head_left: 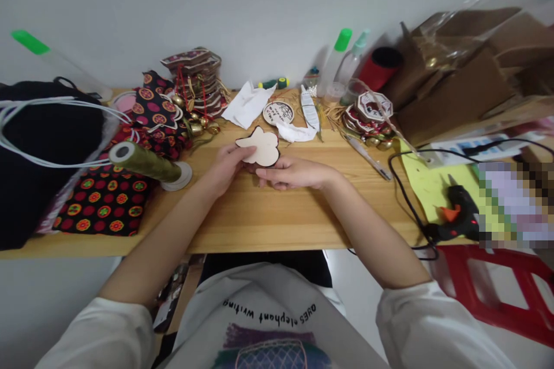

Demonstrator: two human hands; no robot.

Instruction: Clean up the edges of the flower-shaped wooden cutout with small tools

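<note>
A pale wooden cutout point(259, 147) with a lobed outline and dark edges is held just above the wooden table point(268, 219). My left hand point(225, 168) grips its left side with thumb on top. My right hand point(294, 173) holds its lower right edge, fingers curled underneath. A round printed wooden disc point(278, 112) lies just behind the cutout, beside white cloth scraps point(247, 105).
An olive thread spool point(147, 162) lies on patterned black-and-red fabric point(104, 202) at left. A black glue gun point(459, 216) with its cord rests on a yellow sheet at right. Stacked ornaments point(197, 83), green-capped bottles point(335, 60) and cardboard boxes point(459, 86) line the back.
</note>
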